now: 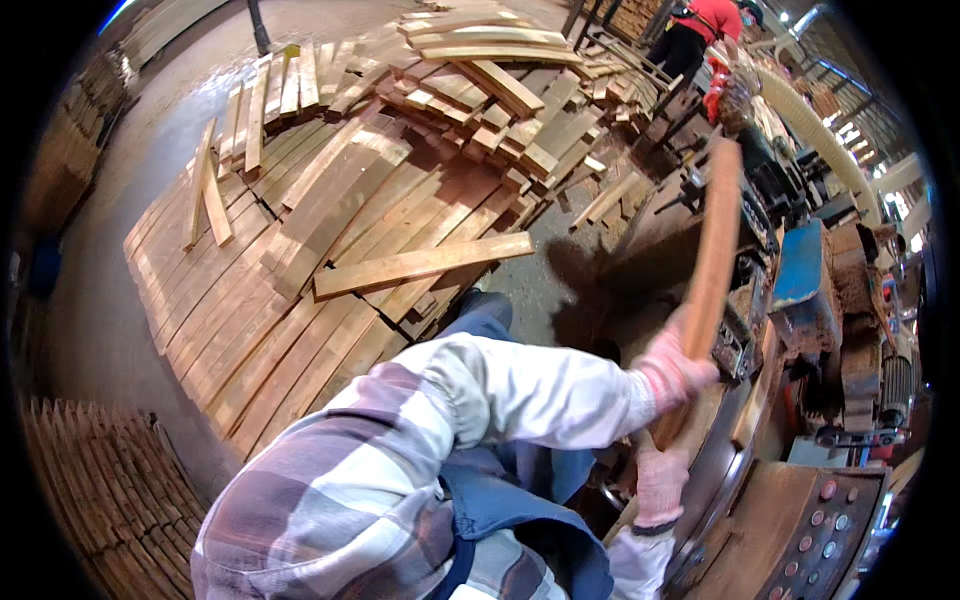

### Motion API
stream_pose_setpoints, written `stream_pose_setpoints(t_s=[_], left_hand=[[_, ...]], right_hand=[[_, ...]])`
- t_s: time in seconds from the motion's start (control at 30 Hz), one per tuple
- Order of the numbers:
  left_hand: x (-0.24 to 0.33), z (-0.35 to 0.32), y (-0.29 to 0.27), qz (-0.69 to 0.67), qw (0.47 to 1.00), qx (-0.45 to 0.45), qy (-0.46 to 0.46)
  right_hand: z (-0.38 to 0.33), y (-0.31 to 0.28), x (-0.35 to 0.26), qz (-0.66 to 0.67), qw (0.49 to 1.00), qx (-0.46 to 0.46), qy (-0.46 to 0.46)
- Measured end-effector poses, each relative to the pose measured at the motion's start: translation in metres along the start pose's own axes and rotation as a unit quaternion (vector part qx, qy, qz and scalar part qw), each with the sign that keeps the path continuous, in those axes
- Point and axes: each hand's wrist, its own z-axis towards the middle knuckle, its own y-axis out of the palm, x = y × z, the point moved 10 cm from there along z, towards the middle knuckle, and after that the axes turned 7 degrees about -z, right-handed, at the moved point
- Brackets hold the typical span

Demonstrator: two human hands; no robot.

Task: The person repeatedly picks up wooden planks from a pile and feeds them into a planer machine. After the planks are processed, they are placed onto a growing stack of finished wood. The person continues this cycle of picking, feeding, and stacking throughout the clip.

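Observation:
A long, narrow wooden plank (pixel 714 245) slants upright in front of me, its far end raised beside the machine. My left hand (pixel 678 368), in a pale pinkish work glove, is closed around its lower part; motion blurs the fingers a little. Lower down, my right hand (pixel 660 482), gloved too, is closed at the plank's near end, with its fingers partly hidden. Both hands are over the edge of the woodworking machine (pixel 715 480), whose metal rail runs just right of my right hand.
A wide stack of planks (pixel 300 330) fills the left, with loose boards (pixel 425 265) across it. A button panel (pixel 820 535) is at the lower right, below a blue machine housing (pixel 798 262). Beyond the raised plank, a person in red (pixel 708 15) stands near a hose (pixel 815 125).

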Motion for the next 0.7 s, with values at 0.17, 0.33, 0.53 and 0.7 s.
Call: stream_pose_setpoints(t_s=[0.17,0.33,0.53,0.7], left_hand=[[0.007,-0.064,0.039,0.297,0.887,-0.333,-0.119],[0.088,0.059,-0.146,0.657,0.735,-0.163,0.022],[0.187,0.031,-0.393,0.897,0.437,-0.006,-0.058],[0.184,0.022,-0.447,0.869,0.483,0.01,-0.104]], right_hand=[[-0.12,-0.071,0.065,0.014,0.979,0.12,0.164],[-0.231,-0.102,0.107,-0.249,0.93,0.128,0.24],[-0.233,-0.131,0.132,-0.327,0.877,0.214,0.281],[-0.12,-0.152,0.17,-0.173,0.903,0.347,0.188]])
